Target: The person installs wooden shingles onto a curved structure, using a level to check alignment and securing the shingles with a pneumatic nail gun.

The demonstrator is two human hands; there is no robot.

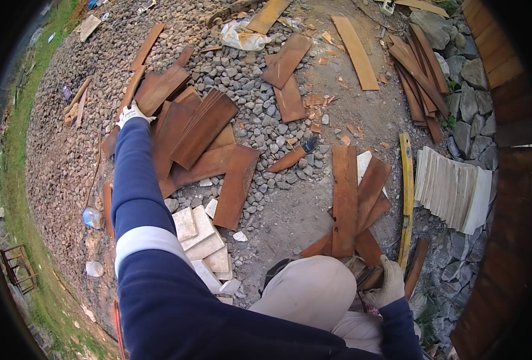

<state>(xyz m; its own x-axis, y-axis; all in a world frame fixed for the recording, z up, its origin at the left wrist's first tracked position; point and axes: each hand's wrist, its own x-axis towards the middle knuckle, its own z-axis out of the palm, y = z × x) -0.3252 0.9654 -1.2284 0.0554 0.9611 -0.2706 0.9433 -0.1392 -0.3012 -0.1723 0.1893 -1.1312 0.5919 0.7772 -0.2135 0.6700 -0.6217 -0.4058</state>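
My left arm reaches far out to a heap of brown planks on the gravel. At its end, my left hand [134,114], in a white glove, is closed on the near end of a brown plank [163,90]. Close to my knee, my right hand [391,285] wears a pale glove, its fingers curled beside a short brown plank piece [371,278]. What lies inside those fingers is hidden. Longer brown planks [344,201] overlap just beyond the right hand. A yellow spirit level [406,201] lies to their right.
White tiles [201,234] lie stacked beside my left arm. A leaning row of pale tiles [452,189] stands at right, near large grey rocks [473,108] and a brown-clad wall [488,252]. A dark-handled trowel-like tool [293,157] lies mid-ground. More planks [419,78] sit far right.
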